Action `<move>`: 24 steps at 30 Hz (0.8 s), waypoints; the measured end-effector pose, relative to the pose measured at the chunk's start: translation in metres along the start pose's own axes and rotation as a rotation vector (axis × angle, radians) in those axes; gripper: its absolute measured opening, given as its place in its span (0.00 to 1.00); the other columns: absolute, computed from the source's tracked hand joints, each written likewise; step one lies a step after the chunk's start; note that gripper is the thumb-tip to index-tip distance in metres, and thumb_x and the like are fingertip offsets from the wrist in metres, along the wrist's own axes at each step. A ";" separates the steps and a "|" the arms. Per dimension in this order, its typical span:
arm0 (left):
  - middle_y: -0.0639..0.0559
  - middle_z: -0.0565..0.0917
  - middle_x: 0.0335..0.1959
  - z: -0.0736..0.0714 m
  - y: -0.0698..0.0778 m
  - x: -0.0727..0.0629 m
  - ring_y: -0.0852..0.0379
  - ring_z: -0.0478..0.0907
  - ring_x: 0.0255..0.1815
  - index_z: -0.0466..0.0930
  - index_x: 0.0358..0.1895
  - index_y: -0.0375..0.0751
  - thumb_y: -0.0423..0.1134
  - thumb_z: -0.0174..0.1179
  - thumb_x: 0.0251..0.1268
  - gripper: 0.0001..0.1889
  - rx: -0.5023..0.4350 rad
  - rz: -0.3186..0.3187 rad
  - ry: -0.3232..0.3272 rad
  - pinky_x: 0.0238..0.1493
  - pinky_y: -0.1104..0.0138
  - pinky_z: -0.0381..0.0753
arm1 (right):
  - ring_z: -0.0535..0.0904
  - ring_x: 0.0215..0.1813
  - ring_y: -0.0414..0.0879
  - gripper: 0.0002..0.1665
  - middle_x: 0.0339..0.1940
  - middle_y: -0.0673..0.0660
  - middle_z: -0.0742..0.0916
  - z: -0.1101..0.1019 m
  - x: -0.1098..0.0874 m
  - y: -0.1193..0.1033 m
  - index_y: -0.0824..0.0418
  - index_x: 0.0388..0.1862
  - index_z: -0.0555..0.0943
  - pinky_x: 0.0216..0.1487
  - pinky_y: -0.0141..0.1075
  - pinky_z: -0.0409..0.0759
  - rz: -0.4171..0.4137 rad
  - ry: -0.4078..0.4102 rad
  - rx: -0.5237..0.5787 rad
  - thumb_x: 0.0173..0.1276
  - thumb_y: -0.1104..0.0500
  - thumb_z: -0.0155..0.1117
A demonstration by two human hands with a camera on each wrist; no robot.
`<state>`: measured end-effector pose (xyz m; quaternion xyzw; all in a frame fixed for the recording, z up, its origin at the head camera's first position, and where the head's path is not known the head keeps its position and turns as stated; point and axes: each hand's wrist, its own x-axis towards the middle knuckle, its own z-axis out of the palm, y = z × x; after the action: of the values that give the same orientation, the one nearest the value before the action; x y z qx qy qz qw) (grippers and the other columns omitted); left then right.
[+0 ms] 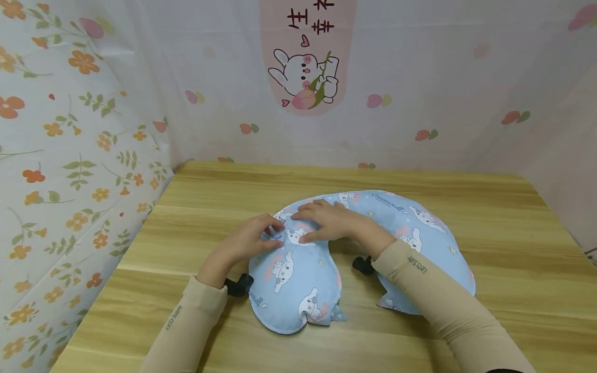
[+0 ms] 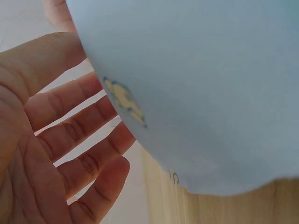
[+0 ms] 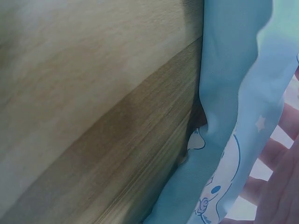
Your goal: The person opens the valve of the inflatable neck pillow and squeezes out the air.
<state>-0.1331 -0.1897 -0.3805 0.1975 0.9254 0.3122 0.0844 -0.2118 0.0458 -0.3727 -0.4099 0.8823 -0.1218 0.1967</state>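
A light blue U-shaped pillow [image 1: 308, 259] with a cartoon puppy print lies on the wooden table, its two ends toward the person. My left hand [image 1: 252, 235] touches the outer edge of its left arm, thumb and fingers apart. In the left wrist view, relaxed, spread fingers [image 2: 86, 123] reach behind the pillow's edge [image 2: 201, 102]. Across the top of that same arm rests my right hand [image 1: 326, 220], its fingers extended and thumb lower down. The right wrist view has the fabric [image 3: 233, 154] partly covering those fingers. Pointed tabs of cloth show at the pillow's ends.
Both forearms wear beige sleeves, with a black wrist camera [image 1: 239, 285] on the left and another [image 1: 364, 266] on the right. The wooden table [image 1: 163, 248] meets a printed cloth wall [image 1: 396, 77] behind and a flowered cloth [image 1: 70, 171] at left.
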 end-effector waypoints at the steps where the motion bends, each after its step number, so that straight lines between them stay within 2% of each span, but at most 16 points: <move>1: 0.47 0.83 0.49 0.000 0.000 0.000 0.50 0.78 0.48 0.80 0.55 0.38 0.39 0.68 0.63 0.19 -0.002 -0.006 -0.006 0.52 0.57 0.81 | 0.56 0.80 0.61 0.39 0.78 0.54 0.68 0.000 0.000 0.000 0.43 0.75 0.67 0.67 0.75 0.54 0.001 -0.006 0.002 0.67 0.34 0.61; 11: 0.47 0.83 0.48 0.001 -0.004 0.003 0.51 0.78 0.48 0.81 0.55 0.38 0.40 0.67 0.64 0.18 0.011 -0.038 -0.055 0.52 0.57 0.80 | 0.55 0.80 0.61 0.38 0.79 0.54 0.66 0.002 0.002 -0.001 0.44 0.74 0.68 0.67 0.76 0.53 0.027 -0.062 0.003 0.69 0.33 0.59; 24: 0.48 0.84 0.47 0.002 -0.010 0.006 0.51 0.79 0.48 0.82 0.49 0.39 0.40 0.66 0.65 0.13 -0.010 -0.028 -0.091 0.54 0.55 0.79 | 0.49 0.82 0.63 0.39 0.81 0.54 0.61 0.007 0.006 0.002 0.45 0.75 0.67 0.68 0.77 0.47 0.052 -0.099 0.017 0.69 0.33 0.58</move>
<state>-0.1411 -0.1931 -0.3888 0.1980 0.9218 0.3063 0.1316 -0.2139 0.0423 -0.3810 -0.3907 0.8807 -0.1039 0.2466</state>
